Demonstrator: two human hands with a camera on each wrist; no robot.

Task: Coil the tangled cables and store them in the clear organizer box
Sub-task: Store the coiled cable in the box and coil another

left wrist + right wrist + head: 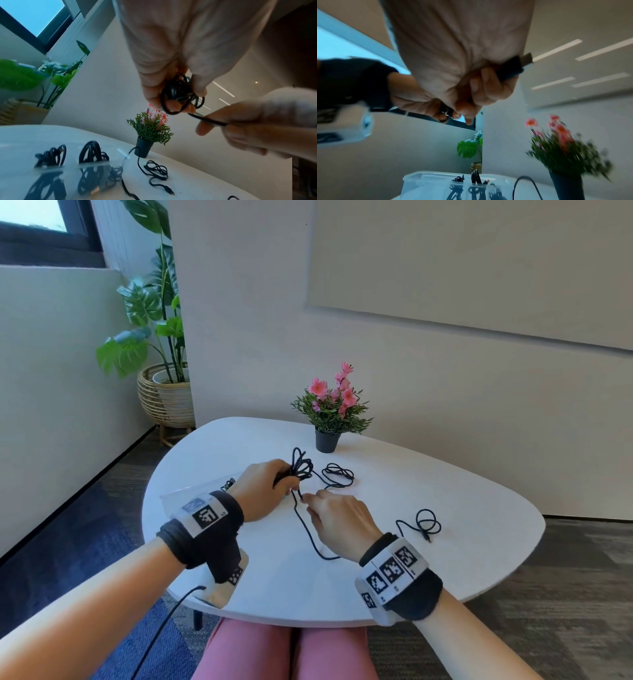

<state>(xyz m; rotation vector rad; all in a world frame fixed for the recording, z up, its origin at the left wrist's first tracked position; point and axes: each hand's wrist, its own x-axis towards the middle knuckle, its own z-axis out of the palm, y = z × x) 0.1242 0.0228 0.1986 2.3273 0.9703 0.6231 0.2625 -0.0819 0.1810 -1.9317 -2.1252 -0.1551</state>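
Note:
My left hand point(287, 481) holds a small bundle of black cable loops point(301, 467) just above the white table point(462, 508); the left wrist view shows the coil point(181, 94) pinched between thumb and fingers. My right hand point(308, 501) pinches the strand point(205, 119) leading out of that coil. In the right wrist view a dark USB plug point(518, 67) sticks out of its curled fingers. The clear organizer box point(56, 180) lies left of my hands with coiled cables point(92, 151) inside. From the head it is mostly hidden behind my left wrist.
Loose black cable lies on the table in a loop point(337, 474) beyond my hands and another loop point(426, 523) with a plug to the right. A small potted pink flower point(327, 440) stands at the table's back edge. A big plant point(161, 337) stands in the corner.

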